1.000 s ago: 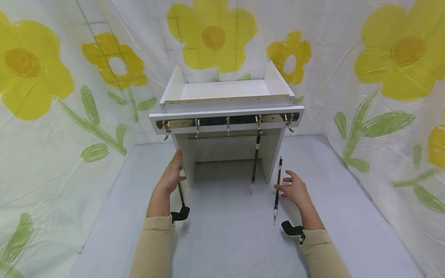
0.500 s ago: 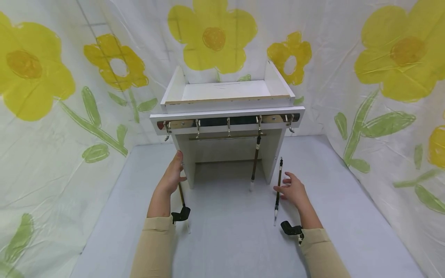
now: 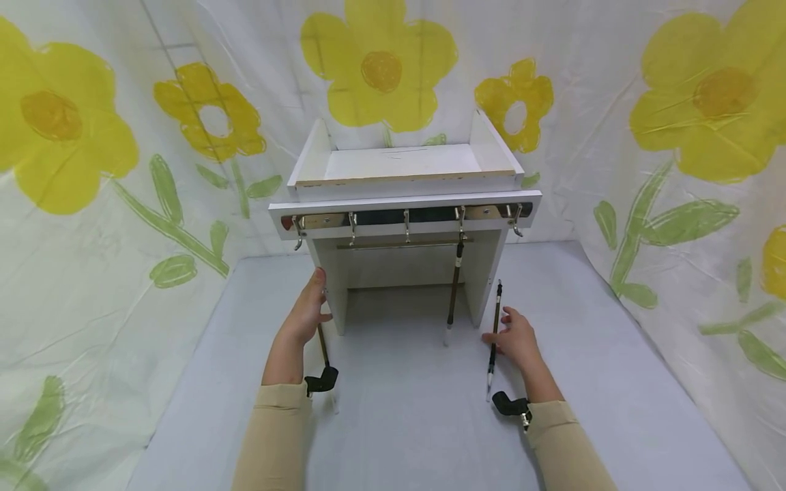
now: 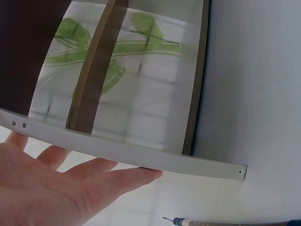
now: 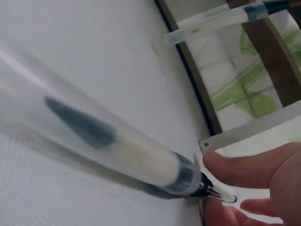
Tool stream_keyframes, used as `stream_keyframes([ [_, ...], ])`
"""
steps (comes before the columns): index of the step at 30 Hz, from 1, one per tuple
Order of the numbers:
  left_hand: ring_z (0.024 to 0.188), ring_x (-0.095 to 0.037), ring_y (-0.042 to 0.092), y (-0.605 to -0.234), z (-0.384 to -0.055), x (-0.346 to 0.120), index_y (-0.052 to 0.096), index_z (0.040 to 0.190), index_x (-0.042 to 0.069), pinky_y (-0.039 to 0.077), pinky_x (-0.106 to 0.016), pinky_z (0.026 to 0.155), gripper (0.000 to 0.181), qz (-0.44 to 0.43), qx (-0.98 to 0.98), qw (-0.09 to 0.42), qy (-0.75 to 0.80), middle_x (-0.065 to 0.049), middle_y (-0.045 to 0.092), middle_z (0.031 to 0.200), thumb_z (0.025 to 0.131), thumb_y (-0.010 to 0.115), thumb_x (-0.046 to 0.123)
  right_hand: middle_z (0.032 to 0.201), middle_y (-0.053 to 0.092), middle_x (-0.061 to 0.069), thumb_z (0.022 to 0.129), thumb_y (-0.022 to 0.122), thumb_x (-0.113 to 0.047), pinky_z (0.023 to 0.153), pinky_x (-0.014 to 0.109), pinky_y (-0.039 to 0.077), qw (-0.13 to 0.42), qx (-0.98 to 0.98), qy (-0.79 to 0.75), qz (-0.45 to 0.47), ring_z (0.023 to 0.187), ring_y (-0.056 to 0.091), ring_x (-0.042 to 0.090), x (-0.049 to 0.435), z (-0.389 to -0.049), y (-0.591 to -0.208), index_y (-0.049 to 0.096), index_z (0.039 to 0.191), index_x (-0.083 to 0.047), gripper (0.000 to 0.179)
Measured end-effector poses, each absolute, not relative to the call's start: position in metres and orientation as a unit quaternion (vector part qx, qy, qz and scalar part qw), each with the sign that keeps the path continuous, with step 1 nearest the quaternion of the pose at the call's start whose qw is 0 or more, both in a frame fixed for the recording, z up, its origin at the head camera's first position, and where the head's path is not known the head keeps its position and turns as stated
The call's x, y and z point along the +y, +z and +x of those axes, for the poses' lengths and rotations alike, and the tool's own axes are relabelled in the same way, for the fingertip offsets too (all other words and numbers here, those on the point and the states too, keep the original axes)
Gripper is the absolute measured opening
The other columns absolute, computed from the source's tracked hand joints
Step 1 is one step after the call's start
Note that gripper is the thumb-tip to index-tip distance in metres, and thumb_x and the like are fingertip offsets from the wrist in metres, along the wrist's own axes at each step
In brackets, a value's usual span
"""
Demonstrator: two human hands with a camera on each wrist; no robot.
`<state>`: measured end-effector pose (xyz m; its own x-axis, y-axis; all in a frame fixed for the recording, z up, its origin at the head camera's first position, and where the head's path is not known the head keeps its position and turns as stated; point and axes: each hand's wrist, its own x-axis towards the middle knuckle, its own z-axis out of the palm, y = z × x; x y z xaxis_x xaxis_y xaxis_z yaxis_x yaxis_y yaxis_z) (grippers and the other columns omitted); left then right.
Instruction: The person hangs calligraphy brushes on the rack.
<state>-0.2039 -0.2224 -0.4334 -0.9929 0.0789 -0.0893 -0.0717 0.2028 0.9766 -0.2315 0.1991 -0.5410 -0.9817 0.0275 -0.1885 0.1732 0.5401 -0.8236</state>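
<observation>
A white wooden rack with a metal hook strip stands in the middle of the head view. My left hand rests against the outside of its left side panel, fingers stretched along the wood. A capped paint brush lies on the table right of the rack. My right hand is around this brush, thumb on one side and fingers on the other. In the right wrist view a gap shows between thumb and brush handle; the clear cap points toward the camera.
Another capped brush hangs from a hook right of the rack's middle. One more brush lies by my left wrist, partly hidden by the hand. A white sheet with yellow flowers surrounds the pale table.
My right hand has shifted slightly left and its fingers have drawn in closer around the brush on the table. The left hand stays at the side panel.
</observation>
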Motion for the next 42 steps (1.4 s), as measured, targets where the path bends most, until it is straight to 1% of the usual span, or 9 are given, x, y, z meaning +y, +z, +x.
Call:
stream_keyframes([
  [4, 0.153, -0.050, 0.007, -0.420, -0.195, -0.218, -0.003, 0.164, 0.024, 0.031, -0.075, 0.107, 0.073, 0.001, 0.770, 0.065, 0.635, -0.014, -0.002, 0.170, 0.104, 0.014, 0.062, 0.139, 0.048, 0.032, 0.081, 0.082, -0.008, 0.075, 0.037, 0.059, 0.058, 0.897, -0.435, 0.049, 0.095, 0.063, 0.033, 0.197, -0.233, -0.543, 0.030, 0.153, 0.007, 0.090],
  [14, 0.154, -0.048, 0.008, -0.442, -0.209, -0.225, 0.000, 0.163, 0.032, 0.034, -0.075, 0.105, 0.074, -0.005, 0.772, 0.054, 0.634, -0.009, -0.001, 0.171, 0.101, 0.016, 0.068, 0.139, 0.050, 0.032, 0.081, 0.078, -0.002, 0.081, 0.044, 0.055, 0.063, 0.910, -0.407, 0.045, 0.100, 0.062, 0.035, 0.196, -0.231, -0.537, 0.031, 0.152, 0.006, 0.085],
  [20, 0.153, -0.050, 0.005, -0.420, -0.196, -0.219, -0.003, 0.164, 0.021, 0.032, -0.075, 0.107, 0.072, -0.001, 0.767, 0.070, 0.638, -0.015, -0.004, 0.170, 0.106, 0.016, 0.059, 0.141, 0.048, 0.031, 0.083, 0.072, 0.004, 0.072, 0.037, 0.057, 0.072, 0.902, -0.421, 0.058, 0.096, 0.064, 0.032, 0.196, -0.231, -0.537, 0.030, 0.154, 0.002, 0.082],
  [22, 0.153, -0.051, 0.005, -0.416, -0.194, -0.218, -0.002, 0.164, 0.020, 0.032, -0.074, 0.107, 0.072, -0.001, 0.766, 0.071, 0.639, -0.015, -0.003, 0.170, 0.106, 0.017, 0.058, 0.141, 0.048, 0.031, 0.084, 0.070, 0.004, 0.071, 0.036, 0.057, 0.074, 0.900, -0.426, 0.059, 0.097, 0.063, 0.033, 0.196, -0.231, -0.536, 0.030, 0.155, 0.001, 0.081],
  [25, 0.153, -0.051, 0.006, -0.415, -0.193, -0.218, -0.002, 0.164, 0.021, 0.032, -0.075, 0.107, 0.071, 0.000, 0.766, 0.071, 0.638, -0.015, -0.002, 0.170, 0.106, 0.017, 0.057, 0.142, 0.047, 0.031, 0.087, 0.068, 0.003, 0.073, 0.037, 0.058, 0.079, 0.898, -0.430, 0.059, 0.105, 0.061, 0.037, 0.195, -0.230, -0.534, 0.029, 0.155, -0.001, 0.080],
  [29, 0.153, -0.050, 0.006, -0.416, -0.194, -0.218, -0.002, 0.164, 0.022, 0.033, -0.074, 0.107, 0.071, -0.003, 0.768, 0.070, 0.636, -0.014, -0.002, 0.170, 0.106, 0.017, 0.059, 0.144, 0.046, 0.031, 0.088, 0.066, 0.001, 0.082, 0.044, 0.058, 0.087, 0.894, -0.435, 0.061, 0.116, 0.057, 0.041, 0.197, -0.229, -0.532, 0.027, 0.156, -0.002, 0.078],
  [32, 0.153, -0.050, 0.007, -0.417, -0.195, -0.218, -0.002, 0.164, 0.023, 0.033, -0.074, 0.107, 0.072, -0.005, 0.769, 0.070, 0.635, -0.014, -0.002, 0.170, 0.105, 0.017, 0.060, 0.143, 0.047, 0.032, 0.089, 0.066, 0.001, 0.087, 0.050, 0.057, 0.083, 0.894, -0.436, 0.058, 0.120, 0.055, 0.044, 0.198, -0.228, -0.531, 0.026, 0.156, -0.002, 0.078],
  [37, 0.153, -0.051, 0.006, -0.418, -0.195, -0.219, -0.002, 0.164, 0.023, 0.033, -0.074, 0.107, 0.073, -0.007, 0.768, 0.072, 0.636, -0.014, -0.003, 0.170, 0.105, 0.017, 0.061, 0.142, 0.047, 0.032, 0.088, 0.065, 0.002, 0.090, 0.054, 0.054, 0.072, 0.893, -0.441, 0.046, 0.121, 0.055, 0.045, 0.199, -0.226, -0.528, 0.026, 0.157, -0.002, 0.079],
  [42, 0.153, -0.051, 0.004, -0.417, -0.195, -0.220, -0.004, 0.164, 0.022, 0.032, -0.074, 0.107, 0.073, -0.003, 0.763, 0.075, 0.642, -0.015, -0.005, 0.170, 0.105, 0.018, 0.060, 0.141, 0.047, 0.031, 0.088, 0.065, 0.003, 0.086, 0.049, 0.058, 0.074, 0.885, -0.457, 0.048, 0.119, 0.057, 0.043, 0.197, -0.225, -0.523, 0.024, 0.157, 0.000, 0.080],
])
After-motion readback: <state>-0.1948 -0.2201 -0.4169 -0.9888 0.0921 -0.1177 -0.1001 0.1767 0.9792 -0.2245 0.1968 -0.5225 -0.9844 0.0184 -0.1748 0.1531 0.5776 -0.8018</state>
